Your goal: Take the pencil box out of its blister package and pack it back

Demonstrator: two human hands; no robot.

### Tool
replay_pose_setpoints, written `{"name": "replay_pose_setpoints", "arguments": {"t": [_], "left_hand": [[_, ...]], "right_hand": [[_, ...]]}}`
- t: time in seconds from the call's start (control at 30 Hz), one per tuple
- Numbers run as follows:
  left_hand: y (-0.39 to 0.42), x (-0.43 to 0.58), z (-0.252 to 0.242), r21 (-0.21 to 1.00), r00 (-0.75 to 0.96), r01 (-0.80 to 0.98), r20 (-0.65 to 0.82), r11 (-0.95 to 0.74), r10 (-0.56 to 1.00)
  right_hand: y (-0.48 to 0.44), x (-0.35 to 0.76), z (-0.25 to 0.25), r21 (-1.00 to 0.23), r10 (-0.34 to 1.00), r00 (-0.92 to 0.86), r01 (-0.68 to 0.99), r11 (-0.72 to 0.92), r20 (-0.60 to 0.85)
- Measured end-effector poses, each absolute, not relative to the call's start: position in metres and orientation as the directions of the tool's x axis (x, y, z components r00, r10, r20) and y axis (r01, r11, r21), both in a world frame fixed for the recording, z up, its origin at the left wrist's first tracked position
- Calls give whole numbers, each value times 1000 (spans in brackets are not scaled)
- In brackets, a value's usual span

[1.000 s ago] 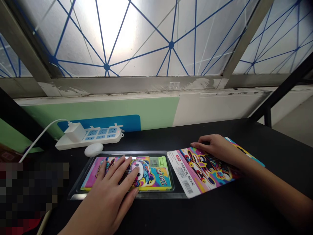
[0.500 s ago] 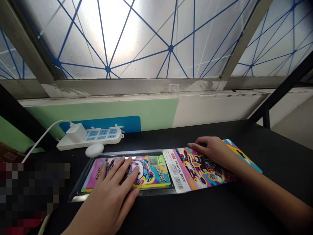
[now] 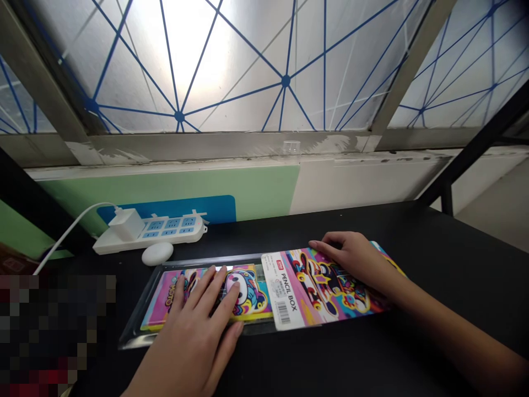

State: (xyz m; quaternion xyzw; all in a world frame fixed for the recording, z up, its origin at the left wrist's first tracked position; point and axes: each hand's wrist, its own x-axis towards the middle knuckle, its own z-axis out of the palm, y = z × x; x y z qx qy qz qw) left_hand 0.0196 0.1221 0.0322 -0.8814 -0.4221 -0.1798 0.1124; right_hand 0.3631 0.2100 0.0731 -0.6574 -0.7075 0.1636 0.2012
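A colourful pencil box [image 3: 250, 295] with a cartoon animal lies in a clear plastic tray [image 3: 138, 337] on the black table. My left hand [image 3: 202, 314] rests on the box with its fingers spread and stretched out. Over the tray's right end lies a printed cardboard insert [image 3: 318, 281] marked PENCIL BOX, covering the box's right end. My right hand [image 3: 349, 253] grips this insert near its far edge, fingers bent. Its hold from below is hidden.
Behind the tray stand a white power strip [image 3: 182, 231] with a plugged-in charger [image 3: 126, 224] and a smooth white oval object [image 3: 157, 254]. A window and wall border the black table [image 3: 446, 237] at the back.
The cardboard insert has slid left with my right hand, covering more of the pencil box. The tray and box have shifted slightly right under my left hand.
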Motion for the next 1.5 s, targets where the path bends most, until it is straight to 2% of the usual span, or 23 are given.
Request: {"name": "replay_pose_setpoints", "arguments": {"t": [0.1,0.17,0.23,0.3,0.33,0.4,0.5,0.6,0.7,0.83,0.93,1.03,1.13,1.23,1.4,1.5], "left_hand": [[112,33,36,118,550,759,411,-640,728],[101,43,40,293,482,725,430,-624,763],[90,52,48,525,324,665,440,-532,838],[84,57,57,755,100,540,382,-372,919],[84,56,62,837,-9,458,343,-301,939],[92,49,69,923,-190,307,296,-230,936],[115,28,74,962,-367,188,254,-196,895],[134,13,72,993,-431,-118,-49,-3,901],[140,12,72,910,-370,-386,-301,149,879],[135,22,74,807,-296,-561,-407,187,864],[130,31,73,756,-252,-626,-428,191,868],[124,39,68,751,-186,-627,-403,208,896],[118,41,64,804,-122,-546,-353,235,927],[115,39,64,877,-147,-410,-335,251,931],[123,29,59,983,-211,-152,-132,100,969],[128,24,50,996,-225,-76,-53,36,973]], "right_hand": [[204,349,69,-529,996,-74,844,91,54],[202,342,66,-541,995,-91,835,101,47],[202,339,64,-550,993,-112,827,117,43],[203,341,63,-560,988,-149,816,141,33],[203,344,63,-566,984,-176,809,160,26],[204,351,65,-572,970,-245,793,208,14],[205,363,69,-573,945,-327,778,260,-16],[207,372,69,-566,935,-347,788,244,-80],[209,377,65,-542,935,-350,798,261,-64],[207,365,61,-476,920,-392,806,353,20],[200,337,62,-294,889,-449,840,455,94],[190,294,64,-158,834,-535,819,551,136],[182,253,67,-137,774,-615,763,632,149],[181,232,70,-117,738,-648,731,672,187],[197,265,76,-18,711,-592,763,646,380],[213,321,74,-120,816,-445,848,516,369]]}}
